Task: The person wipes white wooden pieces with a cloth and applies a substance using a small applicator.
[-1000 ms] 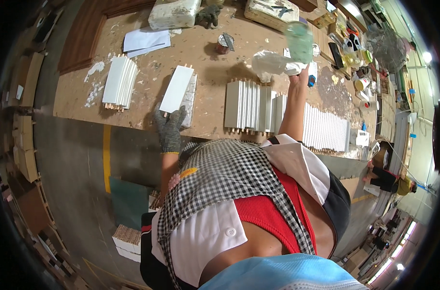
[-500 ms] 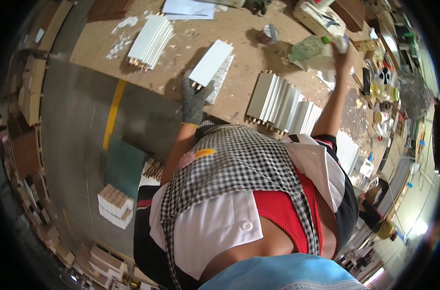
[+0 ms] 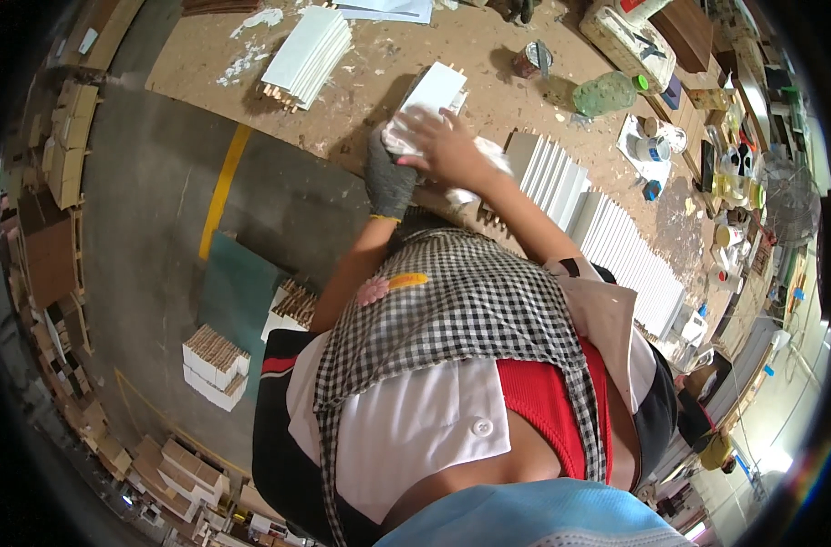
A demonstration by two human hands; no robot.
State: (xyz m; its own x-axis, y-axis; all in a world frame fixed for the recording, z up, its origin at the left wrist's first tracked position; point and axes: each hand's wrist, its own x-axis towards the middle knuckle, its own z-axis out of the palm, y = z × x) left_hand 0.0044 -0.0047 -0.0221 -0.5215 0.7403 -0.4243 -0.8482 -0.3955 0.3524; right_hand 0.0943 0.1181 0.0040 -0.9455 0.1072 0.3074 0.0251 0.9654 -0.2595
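Observation:
My left hand, in a grey knit glove with a yellow cuff, grips the near end of a white board with wooden dowels at its ends. My bare right hand lies across that end, pressing a crumpled white cloth onto the board's face. More of the cloth spills out beside the wrist. Most of the gloved fingers are hidden behind the board and cloth. To the left sits a stack of similar white boards. Close to my right forearm, a row of white boards stands on edge.
The workbench is stained and spattered. Toward its far right are an open tin, a greenish bottle lying on its side and a white jerrycan. Pots and tools crowd the right. Stacked dowelled boards rest low at left.
My right hand has come from beside the bottle at the far right to the board, and the white cloth now shows under it. My left hand still holds the board. The view has shifted slightly.

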